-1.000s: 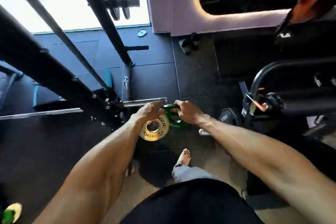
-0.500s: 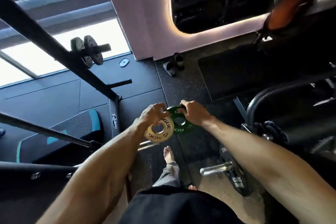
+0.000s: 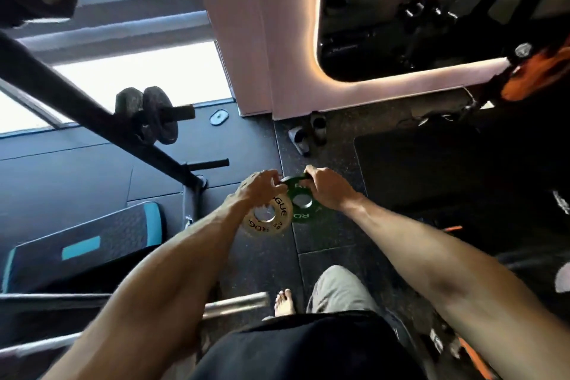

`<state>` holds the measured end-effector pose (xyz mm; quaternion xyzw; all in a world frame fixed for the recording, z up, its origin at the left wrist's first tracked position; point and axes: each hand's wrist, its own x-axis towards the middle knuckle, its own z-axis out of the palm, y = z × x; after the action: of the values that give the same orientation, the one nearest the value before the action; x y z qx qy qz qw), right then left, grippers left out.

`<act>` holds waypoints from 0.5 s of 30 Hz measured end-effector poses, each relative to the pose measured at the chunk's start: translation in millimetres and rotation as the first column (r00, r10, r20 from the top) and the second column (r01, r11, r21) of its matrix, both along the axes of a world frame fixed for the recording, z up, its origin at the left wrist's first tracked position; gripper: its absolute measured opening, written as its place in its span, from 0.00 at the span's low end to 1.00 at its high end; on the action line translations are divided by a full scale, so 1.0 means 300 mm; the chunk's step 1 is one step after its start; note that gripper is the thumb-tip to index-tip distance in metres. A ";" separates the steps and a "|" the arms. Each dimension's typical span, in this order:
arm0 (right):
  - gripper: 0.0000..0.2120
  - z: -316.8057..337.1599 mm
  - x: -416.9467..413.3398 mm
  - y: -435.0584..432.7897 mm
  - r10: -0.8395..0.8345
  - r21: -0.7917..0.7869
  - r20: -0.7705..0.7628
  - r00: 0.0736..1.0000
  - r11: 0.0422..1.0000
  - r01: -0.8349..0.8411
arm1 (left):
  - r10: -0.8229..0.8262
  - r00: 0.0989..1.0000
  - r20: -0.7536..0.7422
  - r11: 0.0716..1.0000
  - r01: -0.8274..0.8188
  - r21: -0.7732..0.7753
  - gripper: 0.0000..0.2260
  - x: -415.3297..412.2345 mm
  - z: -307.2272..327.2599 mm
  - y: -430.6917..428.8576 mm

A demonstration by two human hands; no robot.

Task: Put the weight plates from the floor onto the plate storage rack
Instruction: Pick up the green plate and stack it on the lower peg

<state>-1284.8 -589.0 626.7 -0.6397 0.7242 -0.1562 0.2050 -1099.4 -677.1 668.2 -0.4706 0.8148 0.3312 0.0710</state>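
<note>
My left hand (image 3: 257, 191) grips the top edge of a small tan weight plate (image 3: 273, 222) with black lettering. My right hand (image 3: 328, 188) grips the top edge of a small green weight plate (image 3: 297, 210). Both plates hang side by side in the air in front of me, the tan one overlapping the green one. A black rack upright (image 3: 92, 116) slants across the left, with two dark plates (image 3: 154, 119) on a storage peg and a bare peg (image 3: 209, 163) lower down.
A bench with teal trim (image 3: 83, 241) lies at lower left. A steel barbell sleeve (image 3: 237, 302) crosses below my arms, near my bare foot (image 3: 283, 302). Shoes (image 3: 308, 134) sit by the pink wall. Dark gym equipment fills the right side.
I have stood up and lifted both small plates; the view has swung up and forward toward the rack's pegs. The plates have stayed in my hands.
</note>
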 end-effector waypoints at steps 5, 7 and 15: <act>0.03 -0.025 -0.085 -0.279 0.124 0.006 0.025 0.992 0.992 -0.124 | 0.098 0.994 0.052 0.995 -0.099 0.018 0.11 -0.045 -0.024 -0.208; 0.04 -0.030 -0.117 -0.404 0.200 -0.005 0.024 0.979 0.980 -0.200 | 0.160 0.983 0.084 0.987 -0.161 0.004 0.12 -0.062 -0.022 -0.287; 0.04 0.029 -0.159 -0.823 0.518 0.016 0.058 0.854 0.854 -0.519 | 0.465 0.882 0.079 0.885 -0.463 -0.044 0.14 -0.107 0.010 -0.463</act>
<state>-1332.5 -835.8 635.4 -0.8036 0.5219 -0.1006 0.2680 -1131.4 -816.1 671.1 -0.6667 0.6784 0.3081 0.0194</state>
